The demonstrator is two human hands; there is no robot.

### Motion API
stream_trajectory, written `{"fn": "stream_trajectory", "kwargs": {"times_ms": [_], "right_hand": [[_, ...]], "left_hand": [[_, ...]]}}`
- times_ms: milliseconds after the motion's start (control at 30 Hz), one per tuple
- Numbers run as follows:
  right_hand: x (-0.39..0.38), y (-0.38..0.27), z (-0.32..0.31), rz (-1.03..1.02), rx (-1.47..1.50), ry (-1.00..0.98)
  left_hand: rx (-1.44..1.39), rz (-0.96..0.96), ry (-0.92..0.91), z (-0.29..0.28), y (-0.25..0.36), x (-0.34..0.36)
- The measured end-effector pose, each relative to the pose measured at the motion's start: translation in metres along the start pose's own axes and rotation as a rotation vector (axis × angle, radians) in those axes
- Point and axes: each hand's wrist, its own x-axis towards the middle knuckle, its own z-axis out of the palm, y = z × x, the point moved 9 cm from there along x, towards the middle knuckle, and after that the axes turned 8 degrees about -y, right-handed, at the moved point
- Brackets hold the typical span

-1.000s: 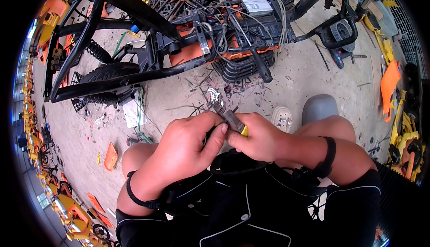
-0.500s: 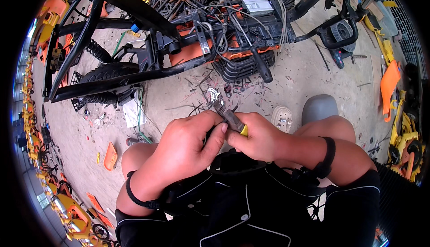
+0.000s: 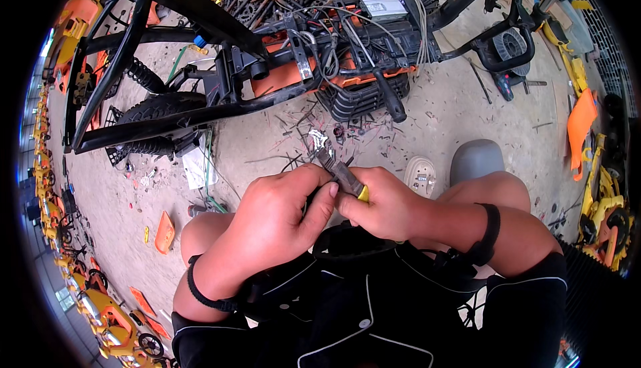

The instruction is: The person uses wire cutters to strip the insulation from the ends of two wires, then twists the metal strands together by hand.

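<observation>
My right hand (image 3: 384, 201) is wrapped round a pair of pliers (image 3: 344, 176) with a dark metal head and a yellow grip. The jaws point up and to the left, away from my body. Right beside them my left hand (image 3: 287, 204) is closed, its thumb tip touching the side of the pliers. What its fingers pinch, if anything, is hidden behind the knuckles. Both hands are held together above the floor between my knees. Beyond the jaws, small silvery scraps (image 3: 318, 139) and dark cut bits lie scattered on the concrete.
A black vehicle frame (image 3: 267, 104) with cables and orange panels spans the far side. A screwdriver (image 3: 390, 98) with a black handle rests on it. A power drill (image 3: 504, 86) lies at the right. Orange and yellow panels (image 3: 581, 131) line the right edge.
</observation>
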Motion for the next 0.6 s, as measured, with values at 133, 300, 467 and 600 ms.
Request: {"fn": "stream_trajectory", "kwargs": {"times_ms": [133,300,467,600], "right_hand": [[-0.0005,-0.0011,-0.0001,0.013,0.004,-0.007],[-0.0012,-0.0019,0.0005,0.022,-0.001,-0.013],[-0.0012,-0.0012,0.0013,0.028,0.014,-0.009],[-0.0006,0.0001,0.0014,0.035,0.005,-0.013]], "left_hand": [[-0.012,-0.018,-0.008,0.0006,-0.0008,-0.0003],[-0.008,-0.009,-0.005,0.0004,-0.0010,-0.0011],[-0.007,-0.002,0.001,0.0000,-0.0007,-0.0009],[-0.015,-0.014,-0.002,-0.0003,-0.0010,-0.0010]]}}
